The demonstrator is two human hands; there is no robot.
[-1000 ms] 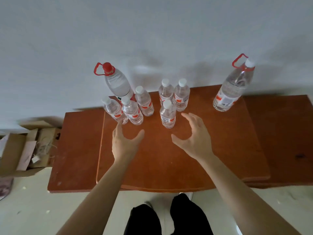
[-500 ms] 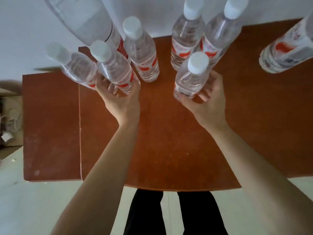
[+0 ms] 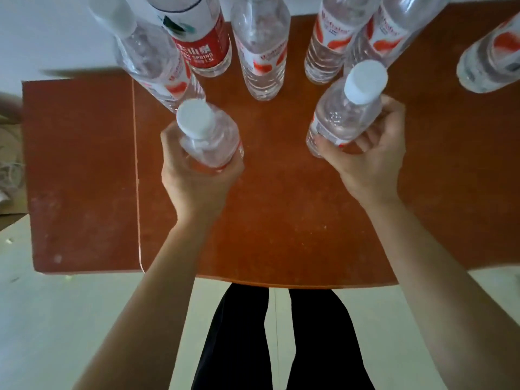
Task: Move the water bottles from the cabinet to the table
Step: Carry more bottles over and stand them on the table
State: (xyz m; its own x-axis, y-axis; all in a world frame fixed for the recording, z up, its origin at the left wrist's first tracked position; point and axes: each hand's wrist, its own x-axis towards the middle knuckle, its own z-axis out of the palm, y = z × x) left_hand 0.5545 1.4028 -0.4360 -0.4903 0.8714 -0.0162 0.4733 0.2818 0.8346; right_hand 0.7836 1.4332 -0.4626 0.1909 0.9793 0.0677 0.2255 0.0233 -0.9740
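Note:
My left hand [image 3: 197, 178] is wrapped around a small clear water bottle [image 3: 208, 136] with a white cap, held over the reddish-brown cabinet top [image 3: 281, 220]. My right hand [image 3: 371, 159] grips a second small bottle [image 3: 343, 114], tilted, white cap toward me. Behind them several more small bottles stand upright: one at the left [image 3: 149, 54], one in the middle [image 3: 261, 49], two at the right [image 3: 329, 43]. A large bottle with a red label [image 3: 199, 35] stands at the back left, another large one [image 3: 489, 60] at the far right.
A lower reddish-brown surface [image 3: 78, 178] adjoins the cabinet top on the left. Cardboard and cords [image 3: 8, 164] lie on the floor at the far left. The white wall [image 3: 56, 29] is right behind the bottles. My dark trouser legs [image 3: 275, 333] show below the front edge.
Both hands went from open and reaching to closed around a small bottle each. The two bottles have come away from the group toward me. The camera leaned closer over the cabinet.

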